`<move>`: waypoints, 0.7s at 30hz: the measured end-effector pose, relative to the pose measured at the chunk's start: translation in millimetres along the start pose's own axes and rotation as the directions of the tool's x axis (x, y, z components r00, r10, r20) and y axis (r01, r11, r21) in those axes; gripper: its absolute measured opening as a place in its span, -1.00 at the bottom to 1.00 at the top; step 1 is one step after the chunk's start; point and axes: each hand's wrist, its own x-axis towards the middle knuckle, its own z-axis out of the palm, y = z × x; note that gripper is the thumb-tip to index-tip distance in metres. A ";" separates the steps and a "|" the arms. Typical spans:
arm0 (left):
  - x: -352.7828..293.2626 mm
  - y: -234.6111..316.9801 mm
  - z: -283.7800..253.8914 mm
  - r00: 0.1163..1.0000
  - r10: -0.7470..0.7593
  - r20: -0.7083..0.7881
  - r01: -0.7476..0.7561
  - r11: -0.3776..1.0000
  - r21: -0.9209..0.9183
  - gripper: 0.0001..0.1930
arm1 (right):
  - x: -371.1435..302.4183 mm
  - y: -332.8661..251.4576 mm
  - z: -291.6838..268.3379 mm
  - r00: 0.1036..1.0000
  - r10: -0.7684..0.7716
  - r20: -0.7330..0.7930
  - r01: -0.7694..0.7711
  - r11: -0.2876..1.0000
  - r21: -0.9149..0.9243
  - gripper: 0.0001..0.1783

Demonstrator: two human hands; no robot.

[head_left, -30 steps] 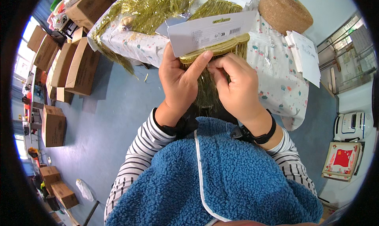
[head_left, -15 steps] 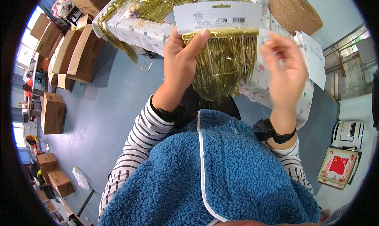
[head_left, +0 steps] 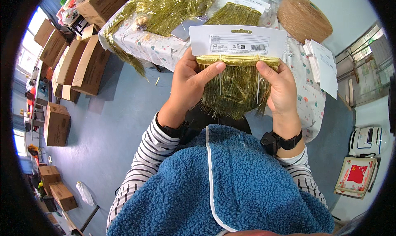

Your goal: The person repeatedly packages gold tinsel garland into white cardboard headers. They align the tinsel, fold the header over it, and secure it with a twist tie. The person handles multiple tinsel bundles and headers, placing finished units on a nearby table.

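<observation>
Between my hands hangs a gold-green tinsel fringe garland [head_left: 235,89], fastened by white ties to a white header card [head_left: 237,39] with a hang slot at its top. My left hand [head_left: 190,81] grips its left end, thumb lying across the band. At the right end, my right hand [head_left: 280,85] pinches the band with the thumb in front. The fingers of both hands are partly hidden behind the fringe. Beyond it on the table lies another carded fringe garland [head_left: 235,14].
The table [head_left: 165,50] has a patterned white cloth. On it are a loose heap of gold-green tinsel [head_left: 177,9], a big cone of brown twine [head_left: 304,15] and a stack of white cards [head_left: 321,67]. Cardboard boxes [head_left: 88,67] stand on the floor at the left.
My right hand has come in from the right and taken hold of the garland's right end. The garland and card have moved lower and nearer; my left hand keeps its grip.
</observation>
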 end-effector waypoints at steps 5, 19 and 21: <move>-2.7 3.1 -0.3 0.998 0.033 0.049 -0.042 0.982 0.186 -0.58 | -1.9 0.3 -5.6 0.997 0.076 0.023 -0.079 0.984 0.157 -0.63; -7.1 7.1 -4.9 0.995 -0.096 -0.030 0.101 0.962 0.254 -0.55 | -4.8 10.0 -3.3 0.987 0.162 -0.016 -0.156 0.968 0.195 -0.57; -6.8 4.3 -6.7 1.000 -0.028 0.012 0.024 0.971 0.240 -0.52 | -2.9 11.5 0.0 0.989 0.147 0.012 -0.147 0.969 0.199 -0.58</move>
